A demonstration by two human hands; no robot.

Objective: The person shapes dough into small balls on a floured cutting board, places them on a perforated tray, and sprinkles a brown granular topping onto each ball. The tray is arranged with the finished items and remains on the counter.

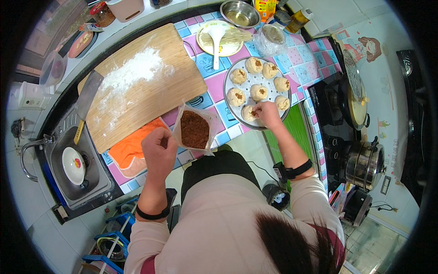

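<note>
A round perforated metal steamer tray (pixel 249 83) carries several pale dough buns (pixel 258 92), each with brown crumbs on top. At the tray's near edge, my right hand (pixel 268 114) has its fingertips pinched at the brown crumbs on one bun (pixel 247 113). Left of the tray, an opened plastic bag (pixel 195 129) holds a dark brown crumbly mixture. My left hand (pixel 159 150) is raised just beside this bag, with its fingers curled in; nothing shows in it.
A floured wooden board (pixel 164 92) lies at left over an orange cloth (pixel 135 147). A cleaver (pixel 88 97) rests between board and sink (pixel 99 178). Behind are a plate with a white spoon (pixel 216 44) and a steel bowl (pixel 240 13). A pot (pixel 364 166) stands at right.
</note>
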